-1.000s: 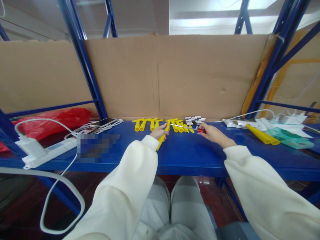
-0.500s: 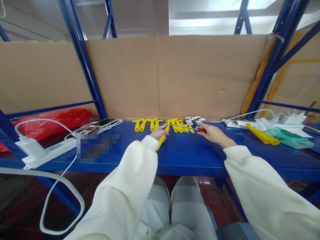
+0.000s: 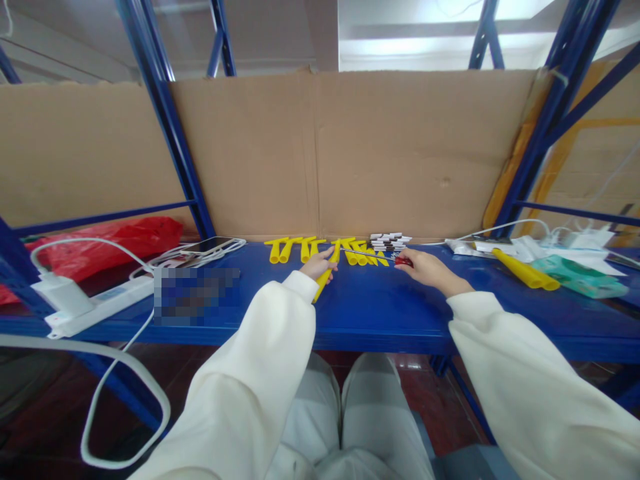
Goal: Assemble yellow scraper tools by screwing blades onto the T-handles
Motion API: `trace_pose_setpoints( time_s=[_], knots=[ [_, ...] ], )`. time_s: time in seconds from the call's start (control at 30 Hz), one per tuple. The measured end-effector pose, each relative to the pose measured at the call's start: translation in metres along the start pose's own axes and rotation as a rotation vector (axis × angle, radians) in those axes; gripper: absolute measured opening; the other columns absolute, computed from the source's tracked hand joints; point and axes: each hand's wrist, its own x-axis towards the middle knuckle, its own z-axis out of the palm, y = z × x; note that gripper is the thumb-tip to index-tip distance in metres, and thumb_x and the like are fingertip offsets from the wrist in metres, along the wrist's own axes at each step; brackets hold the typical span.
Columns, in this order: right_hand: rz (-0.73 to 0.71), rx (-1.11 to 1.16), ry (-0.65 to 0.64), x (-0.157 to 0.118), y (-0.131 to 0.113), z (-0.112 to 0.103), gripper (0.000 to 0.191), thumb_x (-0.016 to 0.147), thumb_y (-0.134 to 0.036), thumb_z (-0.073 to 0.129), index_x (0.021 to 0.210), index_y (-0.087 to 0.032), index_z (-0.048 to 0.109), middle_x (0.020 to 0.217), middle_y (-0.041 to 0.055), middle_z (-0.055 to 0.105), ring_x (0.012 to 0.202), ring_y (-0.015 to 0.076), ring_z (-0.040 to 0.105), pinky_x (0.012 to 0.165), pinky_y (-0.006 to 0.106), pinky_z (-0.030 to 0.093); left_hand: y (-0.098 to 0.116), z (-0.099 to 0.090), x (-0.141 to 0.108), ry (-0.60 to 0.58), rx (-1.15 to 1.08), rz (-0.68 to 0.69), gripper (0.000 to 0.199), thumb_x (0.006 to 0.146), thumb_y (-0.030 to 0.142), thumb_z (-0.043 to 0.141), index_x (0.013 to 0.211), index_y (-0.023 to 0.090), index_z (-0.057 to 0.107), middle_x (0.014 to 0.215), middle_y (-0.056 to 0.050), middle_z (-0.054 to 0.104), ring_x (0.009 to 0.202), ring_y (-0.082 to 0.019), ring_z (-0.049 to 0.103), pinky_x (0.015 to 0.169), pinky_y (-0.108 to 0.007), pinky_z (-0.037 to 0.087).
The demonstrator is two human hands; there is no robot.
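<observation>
Bit of a crowded blue metal bench [image 3: 375, 317] here, with a tall brown cardboard panel [image 3: 400, 153] along the back. Off to the left there's a crumpled red plastic bag [image 3: 110, 243], a white plastic power strip [image 3: 120, 299] with cables and a flat dark-faced slab, maybe a phone [image 3: 213, 245]. Far right: a crinkly teal plastic packet [image 3: 583, 277] beside two yellow tubes [image 3: 520, 269]. Closest to the hands are the yellow T-shaped pieces [image 3: 285, 253] and a stack of small black-and-white pieces [image 3: 390, 241].

Left hand [image 3: 316, 267] is gripping one slanted yellow tubular piece [image 3: 322, 285] over the middle of the bench; right hand [image 3: 425, 270] has its fingers around one red-handled tool [image 3: 404, 263], thin metal shaft reaching the piece's upper end. Can't tell if it goes in.

Versus half a second ago, basically identical, both hands in the same spots.

Counts: four yellow Ts left of the left hand; the right-hand cluster and the stack overlap too much to count.
</observation>
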Motion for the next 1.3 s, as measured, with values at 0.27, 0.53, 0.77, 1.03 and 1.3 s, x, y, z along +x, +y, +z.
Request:
trace_pose_setpoints(
  time_s=[0.27,0.53,0.77,1.03,1.3],
  knots=[
    [0.047,0.002,-0.034,0.0010,-0.0022,0.0014,0.020,0.094,-0.030,0.050,0.101,-0.018,0.065,0.094,0.0119,0.073,0.081,0.0218,0.067,0.071,0.027,0.045,-0.0006,-0.0005,0.0012,0.008,0.001,-0.001,0.074,0.087,0.007,0.051,0.155,0.025,0.030,0.084,-0.004,0.063,0.044,-0.007,0.047,0.042,-0.020,0.039],
    [0.052,0.007,-0.057,0.0018,-0.0022,0.0028,0.023,0.095,-0.031,0.050,0.106,-0.018,0.066,0.101,0.0130,0.074,0.089,0.0228,0.068,0.077,0.028,0.047,-0.0012,-0.0007,0.0022,0.015,-0.011,0.004,0.075,0.085,0.007,0.054,0.155,0.024,0.032,0.084,-0.004,0.065,0.043,-0.007,0.046,0.041,-0.020,0.039],
    [0.047,0.031,-0.123,0.0039,-0.0041,0.0020,0.023,0.096,-0.027,0.049,0.103,-0.016,0.067,0.104,0.0144,0.073,0.092,0.0234,0.067,0.082,0.029,0.047,-0.0023,-0.0017,0.0041,0.003,-0.001,0.011,0.075,0.087,0.008,0.053,0.156,0.024,0.029,0.082,-0.004,0.062,0.045,-0.007,0.047,0.041,-0.020,0.039],
    [0.037,0.060,-0.123,0.0038,-0.0075,0.0002,0.021,0.095,-0.027,0.049,0.094,-0.017,0.068,0.094,0.0117,0.073,0.083,0.0214,0.066,0.076,0.028,0.046,-0.0011,-0.0013,0.0024,0.010,-0.001,0.006,0.074,0.088,0.008,0.053,0.156,0.023,0.028,0.083,-0.004,0.062,0.043,-0.006,0.046,0.040,-0.019,0.038],
    [0.010,0.085,-0.103,0.0032,-0.0050,0.0012,0.023,0.095,-0.030,0.048,0.093,-0.019,0.068,0.092,0.0105,0.073,0.080,0.0208,0.066,0.073,0.027,0.047,-0.0013,-0.0008,0.0027,0.026,-0.018,0.015,0.077,0.085,0.010,0.058,0.156,0.021,0.030,0.078,-0.003,0.062,0.044,-0.007,0.047,0.040,-0.019,0.040]
  ],
)
